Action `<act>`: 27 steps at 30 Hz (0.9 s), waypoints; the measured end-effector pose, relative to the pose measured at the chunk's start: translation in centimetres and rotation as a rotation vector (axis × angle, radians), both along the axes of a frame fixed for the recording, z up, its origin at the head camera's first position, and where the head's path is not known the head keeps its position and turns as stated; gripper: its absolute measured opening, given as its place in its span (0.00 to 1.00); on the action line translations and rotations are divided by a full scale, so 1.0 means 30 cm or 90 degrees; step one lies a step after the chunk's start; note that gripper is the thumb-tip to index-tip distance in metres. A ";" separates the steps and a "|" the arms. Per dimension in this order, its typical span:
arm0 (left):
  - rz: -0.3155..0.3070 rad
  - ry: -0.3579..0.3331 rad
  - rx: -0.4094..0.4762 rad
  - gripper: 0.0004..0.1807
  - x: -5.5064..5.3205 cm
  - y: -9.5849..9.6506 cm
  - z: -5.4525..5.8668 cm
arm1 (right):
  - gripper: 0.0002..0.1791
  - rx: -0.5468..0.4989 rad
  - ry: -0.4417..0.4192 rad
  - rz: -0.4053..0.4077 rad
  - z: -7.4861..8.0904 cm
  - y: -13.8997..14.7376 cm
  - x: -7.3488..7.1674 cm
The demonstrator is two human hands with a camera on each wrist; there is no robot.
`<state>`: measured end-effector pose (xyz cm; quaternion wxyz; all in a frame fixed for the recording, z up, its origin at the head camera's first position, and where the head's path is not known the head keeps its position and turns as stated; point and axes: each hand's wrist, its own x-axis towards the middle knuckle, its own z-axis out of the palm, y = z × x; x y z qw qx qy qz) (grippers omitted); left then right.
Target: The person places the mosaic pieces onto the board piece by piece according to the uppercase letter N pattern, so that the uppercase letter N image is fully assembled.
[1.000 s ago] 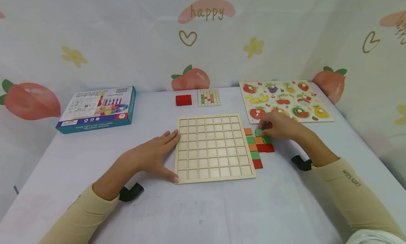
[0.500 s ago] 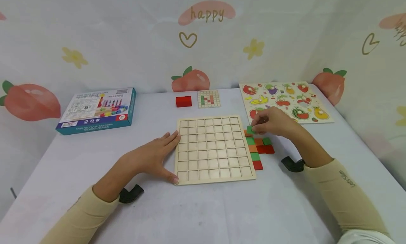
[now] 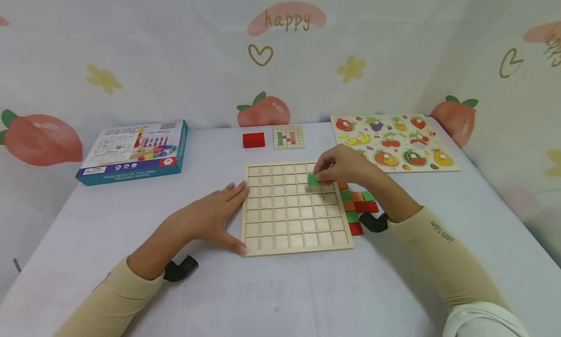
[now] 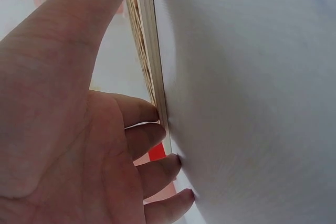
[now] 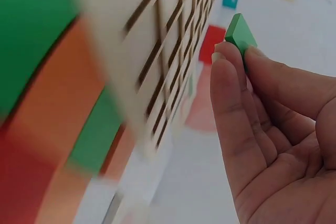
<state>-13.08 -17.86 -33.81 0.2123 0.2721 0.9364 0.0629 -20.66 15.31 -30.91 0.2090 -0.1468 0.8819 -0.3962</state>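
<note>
A pale wooden grid board (image 3: 280, 215) with bare square cells lies flat on the table. My left hand (image 3: 209, 215) rests along its left edge, fingers spread and the thumb at the near corner; in the left wrist view the fingertips (image 4: 152, 113) meet the board's side. Between thumb and fingers my right hand (image 3: 344, 166) pinches a green square tile (image 3: 313, 179), held over the upper right cells of the board. The right wrist view shows that green tile (image 5: 240, 34) raised above the grid surface, gripped near one corner.
Several loose red, orange and green tiles (image 3: 356, 228) lie against the board's right edge. Behind the board are a red block (image 3: 253, 140) and a small pattern card (image 3: 289, 136). A fruit puzzle board (image 3: 412, 142) lies at the back right, a boxed toy (image 3: 133, 152) at the back left.
My right hand has picked the green tile from the loose tiles and carried it left, over the board's upper right part. The left hand has stayed put.
</note>
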 end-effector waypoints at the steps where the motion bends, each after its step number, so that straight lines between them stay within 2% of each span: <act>1: -0.001 0.002 0.000 0.78 0.000 -0.001 0.001 | 0.03 -0.003 -0.003 0.008 0.002 -0.023 -0.001; 9: 0.001 -0.006 0.009 0.77 0.002 -0.002 0.003 | 0.02 -0.016 0.001 0.064 0.019 -0.182 -0.006; 18: 0.007 -0.016 0.013 0.76 0.004 -0.008 0.008 | 0.05 0.020 0.028 0.117 -0.010 -0.306 -0.024; 22: 0.003 -0.016 0.017 0.76 0.006 -0.006 0.001 | 0.06 0.051 0.044 0.126 -0.017 -0.340 -0.020; 27: 0.002 -0.013 0.018 0.76 0.007 -0.006 -0.003 | 0.07 0.111 0.103 0.153 -0.025 -0.371 -0.015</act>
